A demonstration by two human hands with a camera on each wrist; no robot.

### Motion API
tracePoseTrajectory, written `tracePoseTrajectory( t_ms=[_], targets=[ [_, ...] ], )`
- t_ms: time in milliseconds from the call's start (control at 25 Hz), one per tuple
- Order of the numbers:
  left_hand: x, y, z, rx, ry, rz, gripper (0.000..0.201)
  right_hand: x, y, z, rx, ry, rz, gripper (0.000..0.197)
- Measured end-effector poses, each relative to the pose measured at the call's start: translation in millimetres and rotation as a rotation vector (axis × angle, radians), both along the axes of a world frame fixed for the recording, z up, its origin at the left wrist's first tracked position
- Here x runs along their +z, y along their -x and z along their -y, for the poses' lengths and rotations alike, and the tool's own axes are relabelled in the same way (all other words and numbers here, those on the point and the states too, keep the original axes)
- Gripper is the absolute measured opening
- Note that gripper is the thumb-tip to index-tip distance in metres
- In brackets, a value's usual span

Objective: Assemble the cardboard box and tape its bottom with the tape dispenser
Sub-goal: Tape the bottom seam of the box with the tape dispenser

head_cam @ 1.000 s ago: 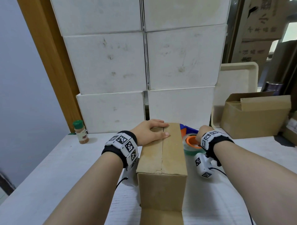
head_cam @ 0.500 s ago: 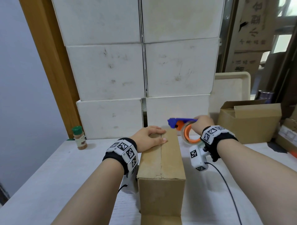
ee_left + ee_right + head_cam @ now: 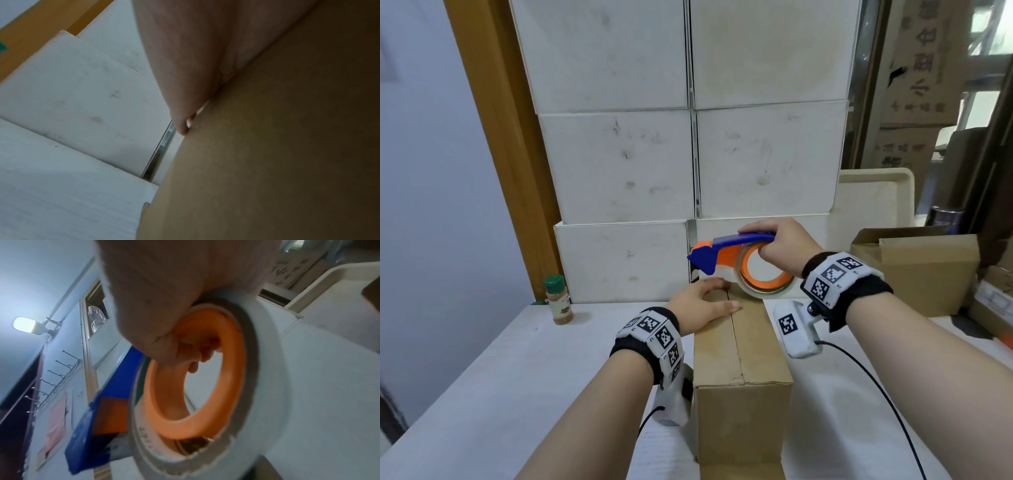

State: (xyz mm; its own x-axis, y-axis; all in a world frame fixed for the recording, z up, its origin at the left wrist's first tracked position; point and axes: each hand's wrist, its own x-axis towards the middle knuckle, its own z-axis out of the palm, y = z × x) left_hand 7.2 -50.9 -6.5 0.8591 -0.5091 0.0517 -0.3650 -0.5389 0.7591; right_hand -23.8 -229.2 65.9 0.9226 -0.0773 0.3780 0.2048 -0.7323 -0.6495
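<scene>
A brown cardboard box (image 3: 743, 373) stands on the white table (image 3: 524, 377) with its folded flaps on top, the seam running away from me. My left hand (image 3: 702, 303) lies flat on the left flap at the far end, fingers straight across the seam; the left wrist view shows the palm (image 3: 195, 53) against the cardboard (image 3: 287, 146). My right hand (image 3: 780, 248) grips the blue and orange tape dispenser (image 3: 743, 260), fingers curled through the orange core (image 3: 205, 374). The dispenser hovers just above the box's far end, blue nose pointing left.
Stacked white boxes (image 3: 688, 154) form a wall behind the table. A spice bottle with a green cap (image 3: 558, 299) stands at the back left. An open cardboard box (image 3: 921, 270) and a cream tray (image 3: 876, 202) sit at the back right. A cable (image 3: 876, 394) trails from my right wrist.
My right hand lifted the tape dispenser off the table beside the box and carried it up and left over the box's far end. The left hand stayed on the flap.
</scene>
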Motion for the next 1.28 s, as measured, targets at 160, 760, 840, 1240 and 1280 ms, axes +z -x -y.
tracePoseTrajectory(
  t_ms=[160, 760, 840, 1240, 1280],
  targets=[
    [0.4, 1.4, 2.2, 0.008, -0.002, 0.015, 0.055, 2.2, -3.3, -7.5, 0.020, 0.085, 0.005, 0.051],
    [-12.7, -5.0, -3.7, 0.040, 0.279, -0.126, 0.060, 2.0, -7.6, -9.8, 0.015, 0.044, -0.062, 0.049],
    [-13.7, -6.9, -10.6, 0.106, 0.407, -0.177, 0.042, 2.0, -7.5, -9.8, 0.014, 0.041, -0.062, 0.049],
    [-11.0, -17.2, -12.8, 0.352, 0.834, -0.472, 0.017, 2.4, -10.6, -14.7, 0.024, 0.137, -0.052, 0.051],
    [-8.3, -17.1, -10.7, 0.373, 0.843, -0.496, 0.016, 2.1, -10.2, -14.4, 0.026, 0.138, -0.048, 0.051]
  ],
)
